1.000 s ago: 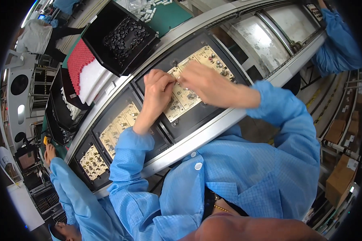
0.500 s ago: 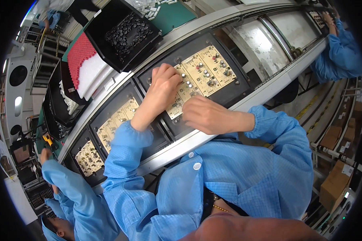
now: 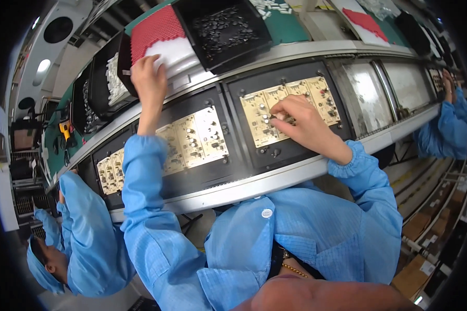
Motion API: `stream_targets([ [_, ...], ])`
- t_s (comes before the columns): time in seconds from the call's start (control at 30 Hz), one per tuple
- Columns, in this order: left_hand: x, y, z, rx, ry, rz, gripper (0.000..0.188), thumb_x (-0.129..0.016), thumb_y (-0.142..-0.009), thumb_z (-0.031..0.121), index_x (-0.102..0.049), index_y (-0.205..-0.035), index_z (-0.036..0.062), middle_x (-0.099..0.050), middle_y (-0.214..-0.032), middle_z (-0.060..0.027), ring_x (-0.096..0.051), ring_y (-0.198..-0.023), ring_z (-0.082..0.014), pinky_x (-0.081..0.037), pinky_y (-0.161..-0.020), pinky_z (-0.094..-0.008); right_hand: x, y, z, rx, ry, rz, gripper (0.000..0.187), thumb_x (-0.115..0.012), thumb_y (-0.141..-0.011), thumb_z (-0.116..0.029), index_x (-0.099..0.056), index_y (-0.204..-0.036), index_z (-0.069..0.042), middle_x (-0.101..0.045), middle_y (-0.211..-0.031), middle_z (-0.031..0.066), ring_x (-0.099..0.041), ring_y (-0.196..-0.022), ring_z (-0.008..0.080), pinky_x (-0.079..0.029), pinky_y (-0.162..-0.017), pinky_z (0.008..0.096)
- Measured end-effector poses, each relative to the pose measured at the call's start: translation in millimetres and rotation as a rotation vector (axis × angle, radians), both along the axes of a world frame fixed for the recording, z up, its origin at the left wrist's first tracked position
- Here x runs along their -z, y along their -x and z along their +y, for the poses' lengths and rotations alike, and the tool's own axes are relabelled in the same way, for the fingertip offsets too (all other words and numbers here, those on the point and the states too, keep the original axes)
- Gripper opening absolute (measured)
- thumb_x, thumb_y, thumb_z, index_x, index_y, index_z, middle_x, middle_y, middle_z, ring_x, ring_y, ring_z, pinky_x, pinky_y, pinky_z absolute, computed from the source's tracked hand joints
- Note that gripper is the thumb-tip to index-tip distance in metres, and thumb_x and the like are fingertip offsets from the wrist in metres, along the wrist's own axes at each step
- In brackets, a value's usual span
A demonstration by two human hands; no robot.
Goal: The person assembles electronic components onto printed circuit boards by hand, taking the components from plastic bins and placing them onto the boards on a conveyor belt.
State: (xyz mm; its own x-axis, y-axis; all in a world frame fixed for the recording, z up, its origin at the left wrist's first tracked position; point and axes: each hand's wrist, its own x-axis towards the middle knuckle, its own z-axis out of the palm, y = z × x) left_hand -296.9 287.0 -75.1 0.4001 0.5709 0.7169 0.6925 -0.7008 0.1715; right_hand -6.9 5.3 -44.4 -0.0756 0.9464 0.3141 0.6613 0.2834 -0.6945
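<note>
My left hand (image 3: 149,80) reaches to the front edge of a white foam block (image 3: 179,54) topped with a mass of small red parts (image 3: 155,31). Its thumb stands apart from bent fingers, and nothing shows between them. Over a tan circuit board (image 3: 264,137) in a black carrier (image 3: 250,155), my right hand (image 3: 302,122) is curled, thumb and forefinger close about a small component. What the curled fingers hold is partly hidden. Small cylindrical capacitors stand on this board. A second board (image 3: 213,137) lies in the carrier to the left, partly behind my left forearm.
A black bin (image 3: 223,31) of small black parts stands beyond the conveyor rail (image 3: 213,194). Another bin holds white parts (image 3: 115,78). A yellow-handled tool (image 3: 65,128) lies on the green bench at left. Co-workers in blue sit at left (image 3: 96,228) and far right (image 3: 443,127).
My left hand has left the board and moved to the foam block with red parts. My right hand has shifted up over the board. The view has turned, and the carriers appear farther right.
</note>
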Motion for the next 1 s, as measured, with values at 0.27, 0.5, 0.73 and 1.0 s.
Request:
stream_targets([
  [0.27, -14, -47, 45, 0.087, 0.02, -0.007, 0.027, -0.074, -0.086, 0.018, -0.076, -0.113, 0.0152, -0.067, -0.106, -0.0094, -0.06, -0.103, -0.0303, -0.046, -0.089, -0.0422, 9, -13, 0, -0.018, -0.09, -0.133, 0.013, -0.072, -0.085, -0.007, -0.07, -0.097, -0.001, -0.068, -0.091, 0.0087, -0.064, -0.095, 0.0262, -0.044, -0.093, 0.0388],
  [0.5, -22, -64, 46, 0.14, -0.295, 0.237, 0.011, -0.067, -0.079, 0.008, -0.069, -0.089, 0.0068, -0.064, -0.104, -0.0052, -0.058, -0.104, -0.0268, -0.042, -0.087, -0.043, 10, -21, -12, 0.035, 0.078, -0.053, 0.011, -0.076, -0.084, -0.012, -0.071, -0.091, -0.005, -0.07, -0.092, 0.0047, -0.063, -0.097, 0.0223, -0.037, -0.101, 0.0399],
  [0.73, -20, -54, 50, 0.116, -0.093, 0.135, 0.01, -0.072, -0.082, 0.011, -0.07, -0.09, 0.006, -0.067, -0.104, -0.0065, -0.06, -0.105, -0.0276, -0.043, -0.09, -0.0405, 4, 2, -19, -0.012, -0.115, -0.278, 0.007, -0.073, -0.086, -0.012, -0.068, -0.088, -0.008, -0.064, -0.085, 0.0039, -0.061, -0.096, 0.0219, -0.035, -0.101, 0.0444],
  [1.0, -21, -18, -77, 0.34, 0.278, -0.122, 0.01, -0.074, -0.08, 0.007, -0.07, -0.09, 0.0071, -0.068, -0.093, -0.0073, -0.064, -0.093, -0.0262, -0.045, -0.083, -0.036, 16, 6, -5, -0.086, -0.126, -0.384, 0.012, -0.074, -0.081, -0.011, -0.063, -0.079, -0.006, -0.06, -0.078, 0.0061, -0.06, -0.092, 0.0238, -0.038, -0.098, 0.0444],
])
